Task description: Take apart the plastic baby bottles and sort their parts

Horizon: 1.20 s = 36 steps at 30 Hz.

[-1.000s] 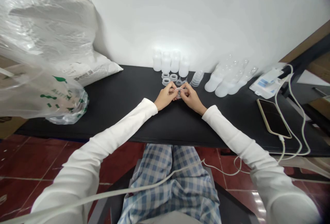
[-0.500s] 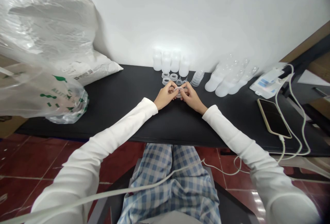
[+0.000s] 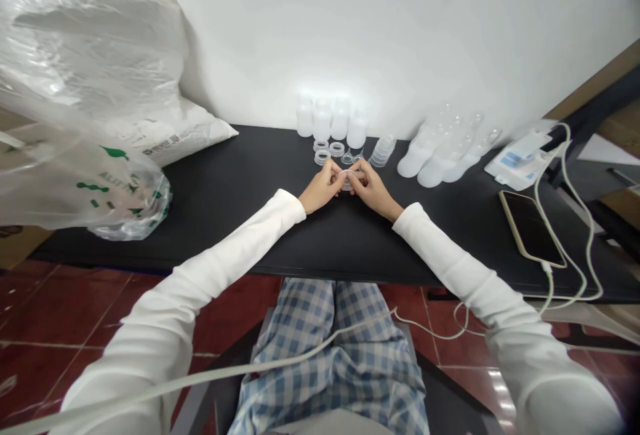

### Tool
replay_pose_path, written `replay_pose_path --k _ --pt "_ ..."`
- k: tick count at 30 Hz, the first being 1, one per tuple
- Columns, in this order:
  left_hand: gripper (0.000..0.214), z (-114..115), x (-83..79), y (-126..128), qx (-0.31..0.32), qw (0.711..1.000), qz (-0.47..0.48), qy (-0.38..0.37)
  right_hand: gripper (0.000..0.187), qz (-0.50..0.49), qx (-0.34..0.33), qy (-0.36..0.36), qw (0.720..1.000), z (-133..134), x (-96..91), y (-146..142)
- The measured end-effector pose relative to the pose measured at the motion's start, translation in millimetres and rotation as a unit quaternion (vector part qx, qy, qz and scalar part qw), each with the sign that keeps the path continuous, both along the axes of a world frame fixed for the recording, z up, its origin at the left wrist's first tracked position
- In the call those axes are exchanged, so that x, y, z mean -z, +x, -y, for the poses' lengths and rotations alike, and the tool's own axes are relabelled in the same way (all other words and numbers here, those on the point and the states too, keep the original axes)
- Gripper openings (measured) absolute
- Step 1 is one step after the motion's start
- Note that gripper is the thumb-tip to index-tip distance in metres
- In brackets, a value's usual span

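Observation:
Between my two hands is a clear bottle collar ring (image 3: 347,183), held low over the black table. My left hand (image 3: 323,188) pinches its left side and my right hand (image 3: 369,186) its right side, the thumbs close together on top. My fingers cover much of the ring, so I cannot tell whether a teat sits in it. Just beyond my hands lie several loose collar rings (image 3: 323,156) and clear teats (image 3: 347,156). A stack of clear caps (image 3: 383,152) leans to the right of them.
Several whitish bottles (image 3: 341,121) stand by the wall. Teat-topped bottles (image 3: 434,171) lie at right, before a white-blue packet (image 3: 517,160), a phone (image 3: 533,229) and a looping cable (image 3: 590,221). Large plastic bags (image 3: 130,175) fill the left end of the black table (image 3: 220,188).
My thumbs have shifted slightly on the ring, both hands staying in the same place. Nothing else has visibly moved.

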State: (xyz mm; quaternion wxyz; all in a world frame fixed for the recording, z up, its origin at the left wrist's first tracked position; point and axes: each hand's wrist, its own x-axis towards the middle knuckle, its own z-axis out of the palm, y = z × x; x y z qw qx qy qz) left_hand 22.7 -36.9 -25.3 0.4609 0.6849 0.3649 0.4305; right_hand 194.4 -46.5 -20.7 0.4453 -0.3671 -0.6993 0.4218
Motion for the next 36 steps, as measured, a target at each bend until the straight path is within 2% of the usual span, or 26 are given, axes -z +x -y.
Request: replay_pose_path --k 11,20,26,32,36 --pt "0.037 -6.8 1.1 -5.0 0.064 0.995 0.065 -0.046 0.051 -0.025 -0.026 -0.034 0.999 -1.5 -2.2 3.8" --pt "0.031 -2.8 0.1 -1.5 0.018 0.998 0.050 -0.030 0.041 0.037 0.014 0.024 0.999 -0.2 0.5 2.9" --pt "0.028 -1.0 0.4 0.5 -0.006 0.999 0.048 -0.021 0.037 0.052 0.016 0.048 0.997 1.2 -0.6 1.4" --pt "0.030 -5.9 0.3 -1.2 0.013 0.995 0.074 -0.068 0.041 0.016 -0.004 0.004 1.000 -1.5 0.1 2.3" --pt "0.032 -7.6 -0.2 -3.5 0.031 0.991 0.101 -0.078 0.046 0.029 -0.010 0.020 0.999 -2.0 0.3 3.8"
